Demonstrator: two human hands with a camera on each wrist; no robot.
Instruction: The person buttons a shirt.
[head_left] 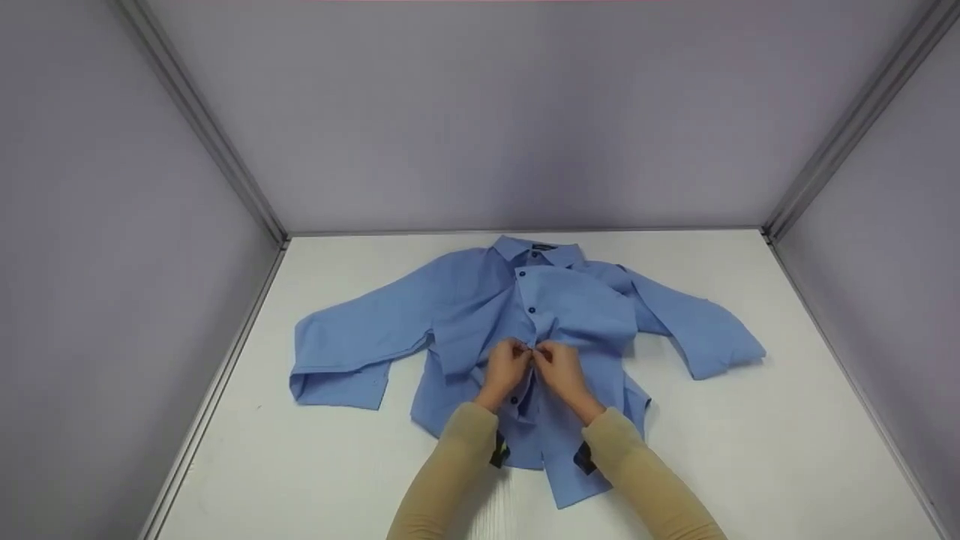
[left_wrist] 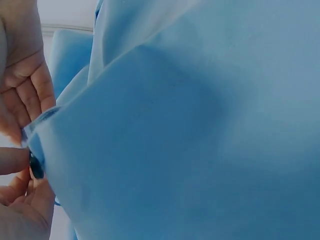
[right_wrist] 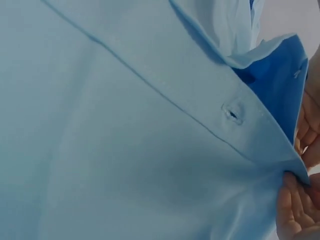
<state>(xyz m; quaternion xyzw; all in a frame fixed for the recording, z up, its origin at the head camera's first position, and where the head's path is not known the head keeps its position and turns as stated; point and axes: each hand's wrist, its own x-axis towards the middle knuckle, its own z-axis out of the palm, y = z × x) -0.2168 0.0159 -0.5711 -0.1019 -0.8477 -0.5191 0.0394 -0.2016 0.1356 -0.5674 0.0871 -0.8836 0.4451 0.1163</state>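
Note:
A blue long-sleeved shirt (head_left: 577, 300) lies front up with its collar at the far side. At its middle front, my left hand (head_left: 506, 369) and right hand (head_left: 561, 371) meet, fingertips almost touching. My left hand pinches the front edge bearing a dark button (left_wrist: 36, 166), which shows beside the fingers in the left wrist view. The right hand pinches the opposite placket (right_wrist: 200, 120) edge; a buttonhole (right_wrist: 232, 114) is visible on that strip in the right wrist view. Whether the held button is through its hole cannot be seen.
Dark buttons show higher on the front, including an upper button (head_left: 523, 274) and a middle button (head_left: 532, 310); a lower button (head_left: 514, 400) is near my left wrist. One sleeve (head_left: 360, 330) spreads left, the other sleeve (head_left: 701, 330) right. Grey panels (head_left: 480, 112) enclose the white table (head_left: 240, 450).

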